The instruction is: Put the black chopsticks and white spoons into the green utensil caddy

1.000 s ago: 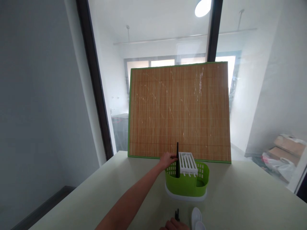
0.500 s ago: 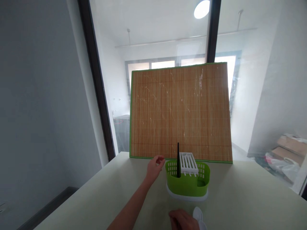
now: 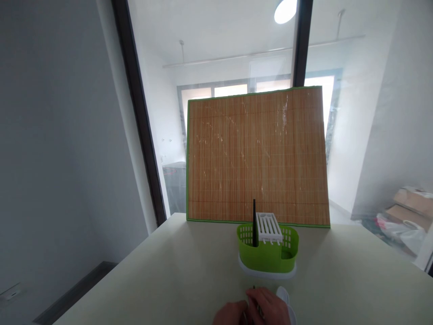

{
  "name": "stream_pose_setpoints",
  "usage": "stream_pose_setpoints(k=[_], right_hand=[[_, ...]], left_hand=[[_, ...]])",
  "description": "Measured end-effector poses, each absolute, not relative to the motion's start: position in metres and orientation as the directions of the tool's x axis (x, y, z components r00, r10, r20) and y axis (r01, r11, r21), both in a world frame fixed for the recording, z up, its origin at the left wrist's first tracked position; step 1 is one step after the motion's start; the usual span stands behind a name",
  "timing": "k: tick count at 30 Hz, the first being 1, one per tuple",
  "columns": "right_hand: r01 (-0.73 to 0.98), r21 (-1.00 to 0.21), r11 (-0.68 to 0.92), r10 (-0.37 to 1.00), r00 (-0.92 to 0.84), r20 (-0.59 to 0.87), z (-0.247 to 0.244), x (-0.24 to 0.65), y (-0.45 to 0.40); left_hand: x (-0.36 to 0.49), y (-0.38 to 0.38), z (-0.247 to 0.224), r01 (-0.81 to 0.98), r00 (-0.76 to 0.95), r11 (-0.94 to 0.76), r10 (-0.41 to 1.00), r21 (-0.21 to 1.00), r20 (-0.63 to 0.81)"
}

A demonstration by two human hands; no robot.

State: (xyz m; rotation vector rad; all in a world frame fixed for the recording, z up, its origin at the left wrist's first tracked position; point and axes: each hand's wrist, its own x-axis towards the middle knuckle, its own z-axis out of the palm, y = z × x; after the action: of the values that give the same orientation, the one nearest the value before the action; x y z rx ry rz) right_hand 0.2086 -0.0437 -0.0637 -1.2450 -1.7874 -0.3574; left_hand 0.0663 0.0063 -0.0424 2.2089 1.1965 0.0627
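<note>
While the left hand (image 3: 230, 313) and right hand (image 3: 269, 307) meet, fingers curled, over the surface (image 3: 182, 271), a thin dark tip (image 3: 254, 287) shows at the right one; whether either is clamped on it, I cannot tell. White spoons (image 3: 283, 294) lie just beside the right hand. Beyond both hands, the green basket (image 3: 262, 261) bears a white slotted rack (image 3: 269, 235) and upright black sticks (image 3: 254, 221).

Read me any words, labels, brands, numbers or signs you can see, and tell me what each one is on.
No text can be read.
Green basket, white slotted rack, bamboo mat: no lettering shows.
Cardboard boxes and plastic bag: too blurred to tell.
</note>
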Motion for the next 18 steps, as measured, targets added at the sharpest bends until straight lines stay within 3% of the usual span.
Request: stream_pose_setpoints(k=[8, 18], right_hand=[[0.858, -0.246, 0.451, 0.587, -0.077, 0.806, -0.065, 0.205, -0.043], [0.872, -0.187, 0.452, 0.583, -0.130, 0.802, -0.070, 0.199, -0.041]], left_hand=[[0.035, 0.016, -0.044, 0.745, 0.542, -0.406, 0.831, 0.529, -0.124], [0.026, 0.018, -0.028, 0.870, 0.413, -0.366, 0.907, 0.330, -0.083]])
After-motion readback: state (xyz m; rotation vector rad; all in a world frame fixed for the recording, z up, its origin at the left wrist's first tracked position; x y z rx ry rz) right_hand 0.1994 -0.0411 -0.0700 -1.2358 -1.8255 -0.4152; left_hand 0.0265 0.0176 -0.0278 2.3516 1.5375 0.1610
